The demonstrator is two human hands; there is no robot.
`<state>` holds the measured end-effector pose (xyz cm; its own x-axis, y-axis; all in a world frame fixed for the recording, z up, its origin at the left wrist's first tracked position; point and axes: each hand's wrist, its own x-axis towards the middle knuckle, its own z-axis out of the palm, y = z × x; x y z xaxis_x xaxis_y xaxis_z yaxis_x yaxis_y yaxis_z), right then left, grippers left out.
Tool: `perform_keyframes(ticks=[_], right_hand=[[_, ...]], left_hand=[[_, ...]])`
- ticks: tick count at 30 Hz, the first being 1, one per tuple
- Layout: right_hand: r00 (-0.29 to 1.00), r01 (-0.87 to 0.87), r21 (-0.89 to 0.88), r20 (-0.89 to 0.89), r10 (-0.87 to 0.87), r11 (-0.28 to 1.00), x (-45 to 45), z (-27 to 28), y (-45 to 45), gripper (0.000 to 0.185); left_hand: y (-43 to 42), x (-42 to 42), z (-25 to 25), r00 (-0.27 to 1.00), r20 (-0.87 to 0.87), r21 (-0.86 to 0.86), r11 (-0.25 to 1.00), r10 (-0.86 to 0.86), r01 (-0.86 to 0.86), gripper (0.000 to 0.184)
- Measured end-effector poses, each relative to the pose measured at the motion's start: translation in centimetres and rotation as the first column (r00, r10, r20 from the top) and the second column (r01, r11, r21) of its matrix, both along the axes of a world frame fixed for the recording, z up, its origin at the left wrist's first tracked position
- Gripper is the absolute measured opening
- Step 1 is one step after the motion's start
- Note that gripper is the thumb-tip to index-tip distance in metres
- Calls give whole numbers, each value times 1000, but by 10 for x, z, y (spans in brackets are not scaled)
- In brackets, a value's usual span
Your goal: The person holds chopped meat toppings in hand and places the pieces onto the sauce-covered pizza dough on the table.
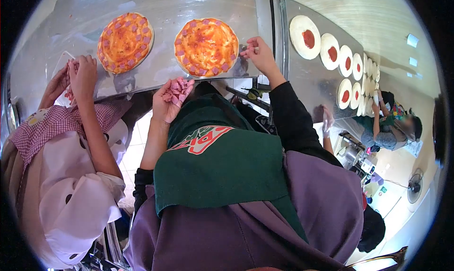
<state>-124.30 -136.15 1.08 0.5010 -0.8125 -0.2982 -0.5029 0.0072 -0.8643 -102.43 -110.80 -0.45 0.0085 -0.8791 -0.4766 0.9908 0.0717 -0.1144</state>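
My left hand is cupped palm up at the table's front edge, holding a pile of diced ham. Just above it lies a pizza spread with orange-red sauce and what looks like melted cheese. Ham cubes run along its left, lower and right rim, with a few near the top. My right hand hovers beside the pizza's right edge, thumb and fingers drawn together; whatever is between them is too small to tell. A second pizza, ringed with ham cubes, lies to the left.
At my left, a co-worker's hands meet over a plastic bag at the metal table. On the right, another counter carries rows of dough rounds, several with red sauce. Another person stands at its far end.
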Motion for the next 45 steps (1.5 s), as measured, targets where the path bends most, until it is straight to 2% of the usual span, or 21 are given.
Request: perform_keyframes(ticks=[2,3,5,9,13,15,17,21,24,26,30,32,36,38,42,44,45], right_hand=[[997,56,112,45,-62,992,0,1,-2,22],[997,59,113,45,-64,992,1,3,-3,22],[996,-28,29,-89,31,999,2,6,-7,24],[997,-69,27,-22,70,997,1,5,-14,28],[997,-51,-1,-62,51,999,3,1,-18,25],[994,-69,-11,-91,67,998,4,-1,-20,23],[997,-59,121,-51,65,991,4,-2,-22,20],[1000,-22,217,24,17,976,8,3,-22,19],[1000,5,292,15,-10,956,10,10,-21,19],[997,-52,197,-38,61,979,11,9,-22,16],[993,-83,113,-77,92,990,15,7,-20,15],[977,-163,-100,-156,147,982,21,9,-15,16],[960,-216,-204,-220,171,955,25,4,-11,18],[938,-288,-386,-296,178,876,24,-1,-11,15],[964,-177,-306,-245,102,935,24,11,-14,16],[982,-99,-174,-177,68,980,21,12,-21,16],[982,-99,-175,-177,68,980,20,12,-24,16]], left_hand=[[-4,1,-1,1000,-8,-8,1000,1,-1,35],[-6,1,-1,1000,-17,-14,1000,5,-5,35],[-10,1,2,1000,-27,-15,1000,14,-14,35],[-14,2,1,999,-40,-32,999,18,-20,33],[-19,3,2,998,-56,-38,999,32,-34,33],[-21,3,3,999,-1,-53,998,32,-32,33],[-25,3,5,999,11,-35,999,35,-34,34],[-30,4,11,999,9,51,998,30,-31,35],[-32,3,7,999,-13,-5,999,47,-47,35],[-33,3,6,999,-19,-22,999,46,-46,34],[-38,3,9,998,-46,-29,999,43,-44,34],[-40,3,11,998,-44,-12,999,39,-40,33],[-42,3,9,999,-21,-24,999,44,-45,33],[-43,2,10,999,-23,5,999,44,-44,33],[-42,1,9,999,-8,22,999,41,-41,33],[-43,0,8,999,-27,6,999,44,-44,34],[-43,0,8,998,-46,-8,999,48,-48,34]])
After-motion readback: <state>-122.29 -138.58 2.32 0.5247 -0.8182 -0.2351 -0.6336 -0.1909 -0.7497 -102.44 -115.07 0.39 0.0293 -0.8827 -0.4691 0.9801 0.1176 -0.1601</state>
